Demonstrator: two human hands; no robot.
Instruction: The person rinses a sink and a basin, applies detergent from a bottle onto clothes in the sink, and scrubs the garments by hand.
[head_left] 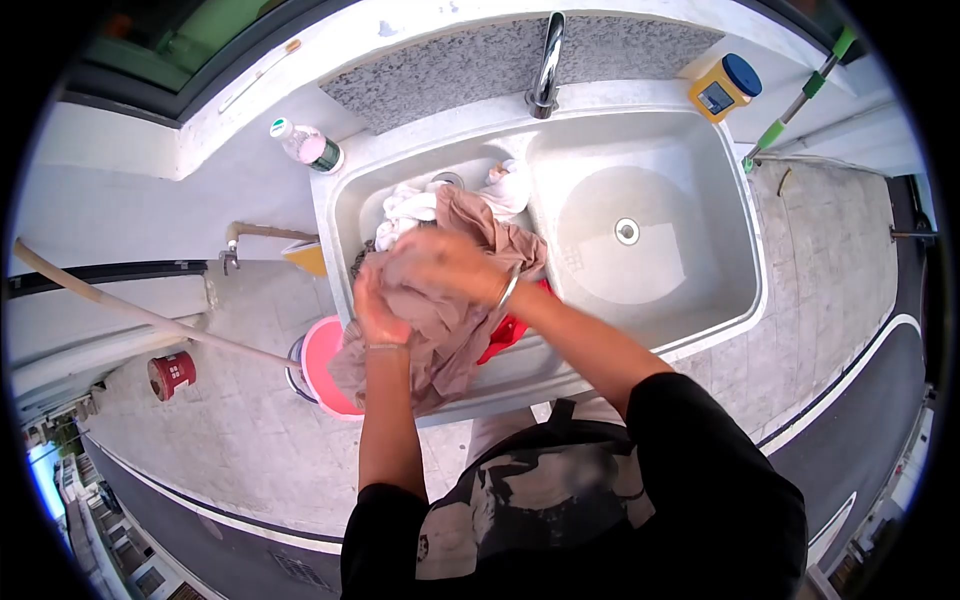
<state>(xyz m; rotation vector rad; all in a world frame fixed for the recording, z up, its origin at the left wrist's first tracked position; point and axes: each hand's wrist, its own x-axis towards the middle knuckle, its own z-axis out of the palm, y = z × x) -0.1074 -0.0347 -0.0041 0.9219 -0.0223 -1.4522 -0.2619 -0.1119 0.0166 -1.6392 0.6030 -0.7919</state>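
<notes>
Brownish-pink cloth point(430, 345) lies bunched in the left basin and hangs over its front edge. My left hand point(377, 310) is at the cloth's left part, palm turned inward, partly covered by the fabric near its fingers. My right hand point(445, 262), blurred by motion and with a silver bangle at the wrist, is over the cloth just to the right; its fingers are smeared. White cloth point(408, 208) lies behind the brownish cloth, and red cloth point(503, 338) shows beside it at the front right of the basin.
The right basin point(660, 270) has a drain. A faucet point(546, 70) stands behind the basins, a bottle point(308, 147) at the back left, a yellow jar point(722, 90) at the back right. A pink bucket point(322, 365) and a red bucket point(173, 375) are at the left.
</notes>
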